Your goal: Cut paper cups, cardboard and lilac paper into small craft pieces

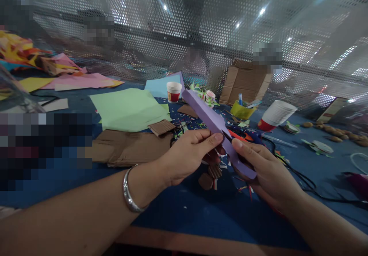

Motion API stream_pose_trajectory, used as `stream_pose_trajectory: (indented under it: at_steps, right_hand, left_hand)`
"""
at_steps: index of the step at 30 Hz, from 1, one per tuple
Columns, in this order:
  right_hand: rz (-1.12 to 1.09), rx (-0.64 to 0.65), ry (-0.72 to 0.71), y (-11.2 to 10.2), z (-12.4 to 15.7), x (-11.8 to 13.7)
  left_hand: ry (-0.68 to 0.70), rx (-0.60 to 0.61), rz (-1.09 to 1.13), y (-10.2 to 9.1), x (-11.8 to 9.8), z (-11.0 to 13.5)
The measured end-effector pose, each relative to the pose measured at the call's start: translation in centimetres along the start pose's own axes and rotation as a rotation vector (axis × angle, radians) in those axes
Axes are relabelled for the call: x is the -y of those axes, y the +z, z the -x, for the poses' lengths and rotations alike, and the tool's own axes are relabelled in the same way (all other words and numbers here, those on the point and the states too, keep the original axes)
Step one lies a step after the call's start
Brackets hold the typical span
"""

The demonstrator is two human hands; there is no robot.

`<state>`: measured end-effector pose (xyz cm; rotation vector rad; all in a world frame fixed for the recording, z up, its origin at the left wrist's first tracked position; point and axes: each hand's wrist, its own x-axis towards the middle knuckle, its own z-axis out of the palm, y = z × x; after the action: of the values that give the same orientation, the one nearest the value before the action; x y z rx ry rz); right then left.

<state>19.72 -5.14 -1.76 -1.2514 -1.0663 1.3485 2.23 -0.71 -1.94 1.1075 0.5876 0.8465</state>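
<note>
My left hand, with a silver bangle at the wrist, pinches a long folded strip of purple paper between thumb and fingers. The strip slants from upper left to lower right. My right hand is closed around scissors, whose dark blade lies across the strip close to my left thumb. Most of the scissors' handle is hidden by my right hand. Below the strip, small brown corrugated cardboard pieces and paper scraps lie on the blue table.
Green paper and flat cardboard lie to the left. Behind stand a paper cup and a yellow holder. Stacked cups lean at right, near a black cable. A perforated metal screen rises beyond.
</note>
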Motion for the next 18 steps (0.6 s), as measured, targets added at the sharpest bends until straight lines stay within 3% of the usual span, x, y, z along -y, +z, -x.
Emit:
stream_pose_trajectory:
  at_steps: [5, 9, 18]
  right_hand:
    - [-0.028, 0.047, 0.014, 0.11, 0.04, 0.22]
    - [-0.040, 0.057, 0.104, 0.00, 0.11, 0.22]
    - [-0.134, 0.122, 0.135, 0.16, 0.30, 0.50]
  left_hand:
    - [-0.084, 0.015, 0.159, 0.13, -0.01, 0.00]
    - [-0.094, 0.029, 0.189, 0.04, 0.03, -0.10]
    - [0.048, 0.017, -0.086, -0.12, -0.36, 0.03]
